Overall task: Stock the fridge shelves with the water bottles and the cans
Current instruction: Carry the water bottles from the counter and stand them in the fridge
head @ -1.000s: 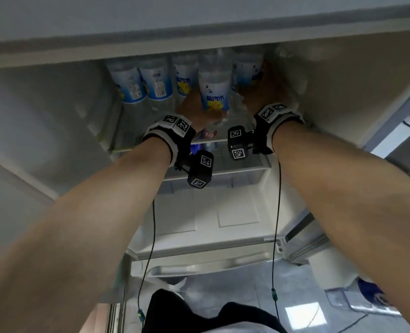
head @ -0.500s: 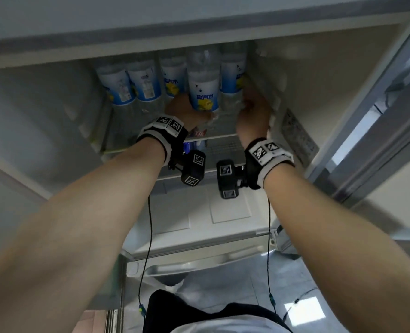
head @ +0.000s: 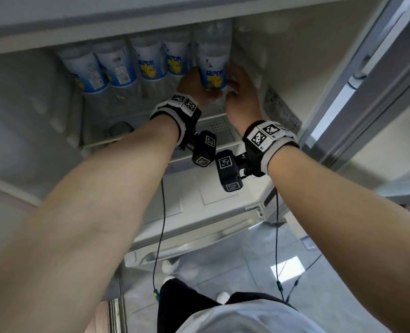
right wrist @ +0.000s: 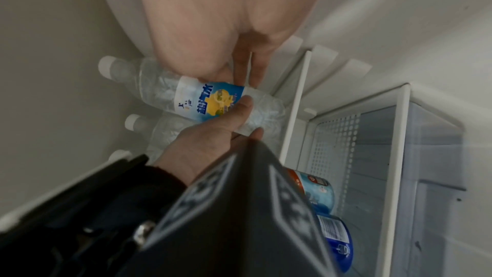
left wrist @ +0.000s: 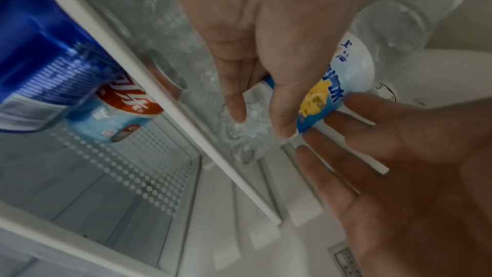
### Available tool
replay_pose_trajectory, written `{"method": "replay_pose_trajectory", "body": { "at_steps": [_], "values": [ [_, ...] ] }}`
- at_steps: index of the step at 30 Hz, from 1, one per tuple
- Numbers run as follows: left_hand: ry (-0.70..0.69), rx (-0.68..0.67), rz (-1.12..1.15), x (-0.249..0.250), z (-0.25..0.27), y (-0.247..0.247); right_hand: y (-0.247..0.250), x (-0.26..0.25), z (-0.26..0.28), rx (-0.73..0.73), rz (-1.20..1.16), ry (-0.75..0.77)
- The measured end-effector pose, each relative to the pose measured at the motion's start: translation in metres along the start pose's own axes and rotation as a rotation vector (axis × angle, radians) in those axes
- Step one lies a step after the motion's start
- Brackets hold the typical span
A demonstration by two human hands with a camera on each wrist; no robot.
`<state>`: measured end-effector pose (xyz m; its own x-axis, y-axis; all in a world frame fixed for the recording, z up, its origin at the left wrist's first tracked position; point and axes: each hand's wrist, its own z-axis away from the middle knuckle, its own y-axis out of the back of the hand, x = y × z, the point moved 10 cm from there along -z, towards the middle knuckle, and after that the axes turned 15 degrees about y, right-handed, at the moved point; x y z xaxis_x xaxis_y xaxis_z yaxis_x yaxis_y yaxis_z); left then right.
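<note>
the bottle (head: 212, 68) sits top centre of the head view, at the right end of a row of bottles (head: 132, 68) on the top shelf (head: 98, 143), hard by the fridge wall (head: 283, 56). the left hand (head: 192, 88) curls its fingers round the lower body, thumb across the label in the right wrist view. the right hand (head: 241, 97) has fingers straight and slightly apart, tips touching the label edge from the other side.

risks, as i judge them: the bottle looks tilted and not yet settled on its base, so letting go now could tip it against the next bottle and topple the row. the thin plastic may slip if the left hand loosens, since the right only steadies it. pushing it sideways could jam it against the wall ribs. cans (left wrist: 80, 83) lie on the shelf below, lower left of the left wrist view; a dropped bottle would fall past the shelf edge.
</note>
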<state>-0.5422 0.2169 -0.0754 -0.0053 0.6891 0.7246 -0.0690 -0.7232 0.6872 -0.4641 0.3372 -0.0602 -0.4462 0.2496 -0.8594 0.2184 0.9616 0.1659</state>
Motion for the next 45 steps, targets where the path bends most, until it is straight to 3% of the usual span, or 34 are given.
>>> {"method": "replay_pose_trajectory", "body": {
  "at_steps": [5, 16, 24, 30, 37, 40, 45],
  "values": [
    [0.046, 0.078, -0.021, 0.008, 0.013, 0.009, -0.001, -0.008, 0.004, -0.004, -0.050, -0.022],
    [0.085, 0.072, -0.163, -0.002, 0.026, 0.009, -0.004, -0.003, 0.007, -0.113, 0.067, -0.106],
    [0.176, -0.001, -0.043, -0.017, 0.047, 0.000, -0.005, 0.001, 0.006, -0.065, 0.088, -0.120],
    [0.152, 0.051, -0.039, -0.025, 0.093, 0.018, 0.001, -0.011, 0.030, -0.090, 0.175, -0.071],
    [-0.062, 0.075, -0.096, -0.003, 0.161, 0.029, 0.021, -0.021, 0.095, -0.150, 0.270, -0.121],
    [-0.141, 0.056, -0.056, -0.002, 0.192, 0.025, 0.030, -0.037, 0.135, -0.104, 0.217, -0.123],
    [-0.207, -0.076, 0.044, -0.019, 0.232, -0.015, 0.064, -0.040, 0.215, -0.023, 0.223, -0.224]
  ]
}}
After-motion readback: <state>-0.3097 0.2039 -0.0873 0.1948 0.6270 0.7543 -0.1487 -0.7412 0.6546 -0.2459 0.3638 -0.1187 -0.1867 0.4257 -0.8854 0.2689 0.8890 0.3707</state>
